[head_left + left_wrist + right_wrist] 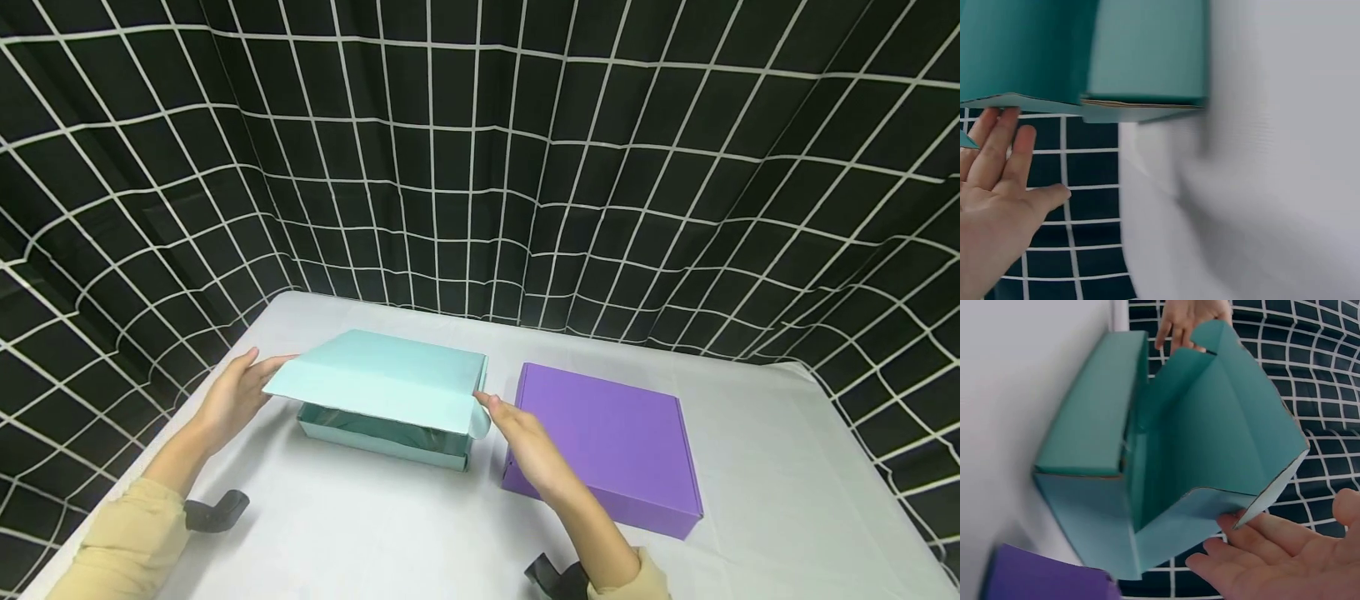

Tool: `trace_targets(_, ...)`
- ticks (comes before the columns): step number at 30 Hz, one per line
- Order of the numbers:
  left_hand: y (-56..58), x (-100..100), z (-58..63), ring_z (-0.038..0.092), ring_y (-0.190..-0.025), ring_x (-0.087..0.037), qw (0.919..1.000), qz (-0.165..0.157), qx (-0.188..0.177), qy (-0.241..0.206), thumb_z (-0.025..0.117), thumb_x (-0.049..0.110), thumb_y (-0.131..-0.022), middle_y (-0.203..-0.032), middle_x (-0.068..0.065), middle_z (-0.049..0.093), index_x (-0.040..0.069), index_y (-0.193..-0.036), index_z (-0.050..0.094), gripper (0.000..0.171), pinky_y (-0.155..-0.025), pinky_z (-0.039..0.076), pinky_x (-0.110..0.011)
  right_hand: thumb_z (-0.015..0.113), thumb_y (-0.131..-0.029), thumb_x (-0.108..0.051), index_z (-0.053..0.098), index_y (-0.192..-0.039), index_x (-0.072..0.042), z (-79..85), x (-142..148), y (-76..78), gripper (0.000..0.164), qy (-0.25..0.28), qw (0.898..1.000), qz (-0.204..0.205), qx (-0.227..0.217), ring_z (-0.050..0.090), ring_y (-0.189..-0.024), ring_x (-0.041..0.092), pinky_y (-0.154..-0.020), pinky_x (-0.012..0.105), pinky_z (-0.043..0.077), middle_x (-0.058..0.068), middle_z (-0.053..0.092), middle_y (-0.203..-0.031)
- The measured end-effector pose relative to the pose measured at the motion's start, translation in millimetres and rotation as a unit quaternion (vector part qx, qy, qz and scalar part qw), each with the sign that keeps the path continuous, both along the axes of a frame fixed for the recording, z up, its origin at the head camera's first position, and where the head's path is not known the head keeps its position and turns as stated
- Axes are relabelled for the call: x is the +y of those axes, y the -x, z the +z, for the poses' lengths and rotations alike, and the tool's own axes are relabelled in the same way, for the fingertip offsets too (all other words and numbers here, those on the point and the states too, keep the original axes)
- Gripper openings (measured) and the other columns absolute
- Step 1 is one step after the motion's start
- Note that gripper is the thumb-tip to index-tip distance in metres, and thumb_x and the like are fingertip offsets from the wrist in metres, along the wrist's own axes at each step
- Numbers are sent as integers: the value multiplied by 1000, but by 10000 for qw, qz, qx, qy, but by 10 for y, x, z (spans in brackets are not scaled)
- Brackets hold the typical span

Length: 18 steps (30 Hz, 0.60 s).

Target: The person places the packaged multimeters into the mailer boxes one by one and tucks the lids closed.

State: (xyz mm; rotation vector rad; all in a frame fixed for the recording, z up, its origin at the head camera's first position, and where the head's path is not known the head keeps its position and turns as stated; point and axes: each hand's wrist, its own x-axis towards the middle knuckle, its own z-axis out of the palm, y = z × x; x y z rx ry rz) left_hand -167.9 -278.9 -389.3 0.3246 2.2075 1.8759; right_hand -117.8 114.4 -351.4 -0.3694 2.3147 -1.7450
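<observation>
A teal cardboard box point(386, 444) stands on the white table, its lid point(412, 362) partly raised and the front flap hanging out past the front wall. Something glossy shows dimly inside. At the lid's left edge is my left hand point(236, 396), fingers extended and thumb apart; in the left wrist view its fingertips point(1007, 122) meet the edge of the cardboard. My right hand point(528, 446) is at the lid's right side, by a small side tab point(480, 423). The right wrist view shows its straight fingers point(1254, 540) against the flap's corner from outside.
To the right of the teal box lies a closed purple box point(607, 437), partly behind my right hand and forearm. The white-covered table point(360, 533) ends at a black curtain point(495, 167) with a white grid, which surrounds the back and sides.
</observation>
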Motion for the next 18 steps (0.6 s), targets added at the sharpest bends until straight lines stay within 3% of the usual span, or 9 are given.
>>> trace_targets(3, -29, -31, -81, 19, -145, -15, 9997, -145, 19, -201, 5, 46, -104, -126, 27, 50, 5, -147, 36, 68, -108, -6, -70, 28, -106, -38, 46, -142, 2, -70, -12, -28, 57, -16, 10000, 31, -59, 25, -143, 36, -116, 57, 13, 18, 39, -149)
trace_targets(7, -41, -47, -165, 38, -121, 9, 9989, -289, 128, -332, 6, 44, -105, -126, 25, 52, 24, -134, 50, 56, -105, -3, -74, 26, -106, -39, 46, -141, 3, -144, -22, -56, 58, 36, 9999, 41, -96, 24, -143, 37, -116, 58, 11, 19, 38, -149)
trace_targets(10, -52, -46, -217, 39, -118, 12, 9988, -348, 130, -308, 6, 43, -105, -126, 26, 51, 29, -131, 50, 53, -106, -2, -72, 26, -106, -38, 48, -140, 3, -183, -21, -78, 58, -31, 10000, 15, -73, 25, -142, 39, -115, 60, 12, 20, 39, -148)
trace_targets(16, -82, -25, -279, 38, -119, 12, 9995, -240, 48, -206, 8, 42, -106, -126, 27, 51, 25, -132, 50, 53, -109, -1, -69, 24, -107, -39, 47, -141, 3, -233, -13, -104, 59, -161, 9998, 78, -69, 27, -141, 39, -114, 62, 12, 20, 39, -148)
trace_targets(18, -93, -4, -267, 33, -134, -3, 9998, -109, 51, -127, 10, 43, -106, -133, 17, 51, 17, -136, 49, 56, -110, -1, -68, 27, -106, -39, 46, -142, 3, -233, -3, -108, 58, -136, 9997, 140, -133, 26, -141, 39, -114, 61, 13, 20, 39, -149)
